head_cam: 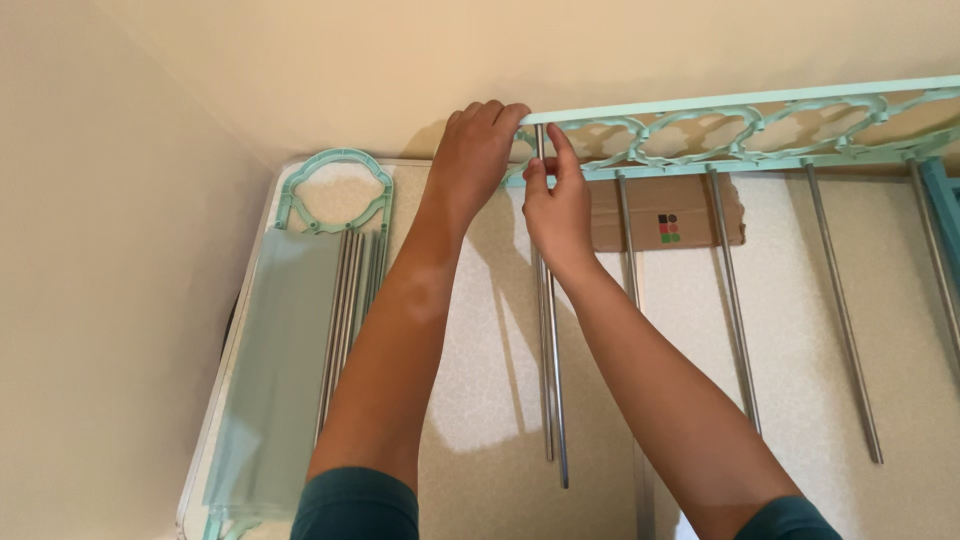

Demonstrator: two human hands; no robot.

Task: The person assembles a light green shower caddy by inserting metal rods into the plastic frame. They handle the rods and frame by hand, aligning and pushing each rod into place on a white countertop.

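My left hand (478, 150) grips the left end of a mint-green plastic frame panel (740, 125) with looped cut-outs that stands against the wall. My right hand (556, 205) pinches the top of a silver metal rod (553, 370) right at the panel's lower edge, close beside my left hand. Several more silver rods (733, 300) hang down from the panel to the right, spaced apart, their lower ends free.
A second mint-green panel (335, 190) lies flat at the left with a bundle of loose rods (345, 310) and a clear plastic bag (270, 380). A brown cardboard piece (700, 210) lies under the frame. A blue part (940, 200) shows at the right edge. Cream walls close in at left and back.
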